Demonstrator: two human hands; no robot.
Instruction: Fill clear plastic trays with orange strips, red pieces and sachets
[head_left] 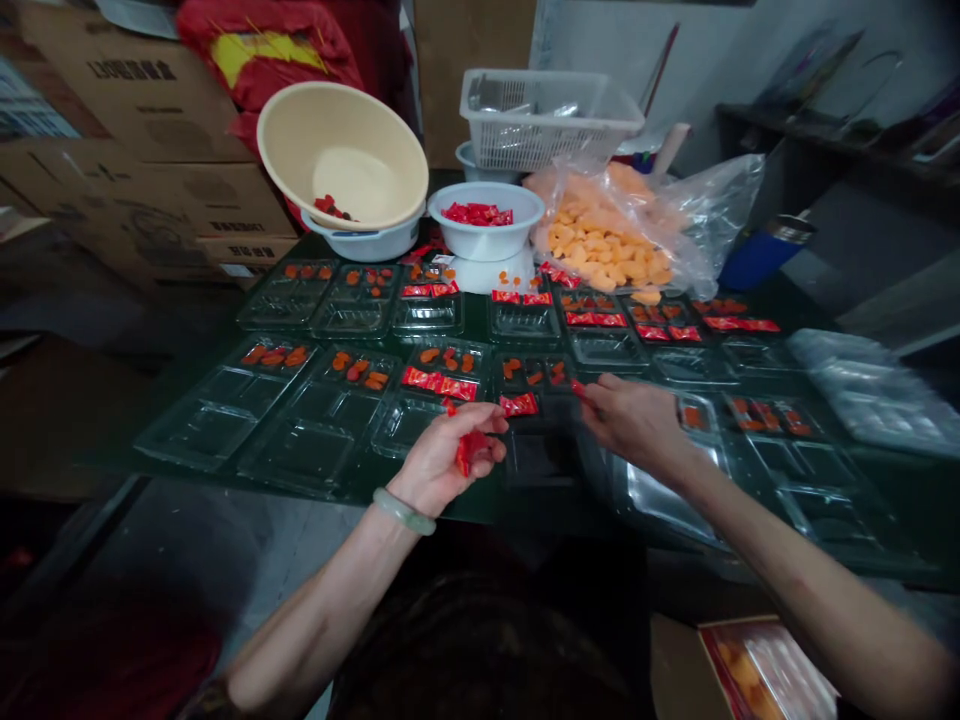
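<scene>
Left grip (454, 445) left of front tray (544, 455), half-curled round red packets (466, 452); right grip (628, 415) at tray's right edge, pinching single packet (578, 388). Packets likely light, pliable, slippery: hold ends.

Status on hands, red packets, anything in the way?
Left hand cupping red packets. Right hand pinching a red packet by a tray. Nothing seen blocking either.
</scene>
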